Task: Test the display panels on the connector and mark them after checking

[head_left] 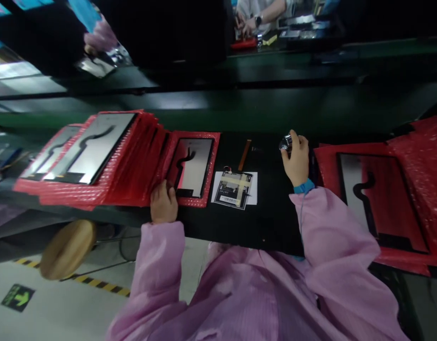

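Note:
My right hand (297, 160), with a blue wrist strap (304, 186), has its fingers closed round a small shiny metal thing with a round top (285, 143); its lower part is hidden. My left hand (163, 202) rests at the near left corner of a red bubble-wrap sheet (211, 166), fingers slightly apart. On that sheet lies a flat display panel (200, 163) with a dark curved flex cable (184, 161). Between my hands, a black circuit board with pale tape (234, 187) sits on white paper (253, 194). Beyond it lies an orange-brown flex strip (244, 155).
At left stands a tall stack of red bubble-wrap sheets (133, 175) topped with display panels (97, 142). Another panel (385, 203) lies on red wrap at right. Across the bench, a co-worker's hands (245, 27) are at work. A round wooden stool (67, 248) stands below.

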A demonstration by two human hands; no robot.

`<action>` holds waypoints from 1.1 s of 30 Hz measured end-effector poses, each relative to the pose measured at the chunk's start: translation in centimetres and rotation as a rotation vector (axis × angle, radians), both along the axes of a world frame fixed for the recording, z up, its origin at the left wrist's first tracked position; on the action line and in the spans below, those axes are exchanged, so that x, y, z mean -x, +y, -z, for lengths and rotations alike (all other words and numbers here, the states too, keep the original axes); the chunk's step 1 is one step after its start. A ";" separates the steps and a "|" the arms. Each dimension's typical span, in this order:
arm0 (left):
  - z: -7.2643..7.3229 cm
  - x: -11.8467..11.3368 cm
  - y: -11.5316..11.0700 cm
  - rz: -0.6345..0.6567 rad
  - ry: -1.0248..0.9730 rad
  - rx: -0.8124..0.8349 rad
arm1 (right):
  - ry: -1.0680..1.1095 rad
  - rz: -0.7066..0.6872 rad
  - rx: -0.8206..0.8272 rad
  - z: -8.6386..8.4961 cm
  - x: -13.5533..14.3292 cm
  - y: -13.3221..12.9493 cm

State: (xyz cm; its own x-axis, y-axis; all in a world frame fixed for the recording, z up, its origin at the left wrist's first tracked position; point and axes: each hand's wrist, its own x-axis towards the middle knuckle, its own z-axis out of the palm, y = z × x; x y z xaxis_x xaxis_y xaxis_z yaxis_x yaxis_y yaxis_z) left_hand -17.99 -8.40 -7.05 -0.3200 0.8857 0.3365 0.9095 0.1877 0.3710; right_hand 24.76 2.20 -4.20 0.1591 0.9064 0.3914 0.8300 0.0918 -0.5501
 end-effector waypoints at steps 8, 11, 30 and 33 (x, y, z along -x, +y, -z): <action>1.0 1.1 -1.1 -0.003 -0.003 0.036 | -0.105 0.068 0.103 -1.1 0.3 -0.2; 0.8 0.6 -1.4 0.039 -0.010 0.045 | -0.146 0.092 0.124 -1.0 0.5 -0.4; -1.5 -8.1 -5.0 0.255 -0.102 -0.260 | -0.034 0.088 -0.049 -2.1 1.7 -8.3; -2.3 -12.9 -6.4 0.478 -0.194 -0.312 | -0.124 0.104 -0.065 -2.3 1.7 -14.0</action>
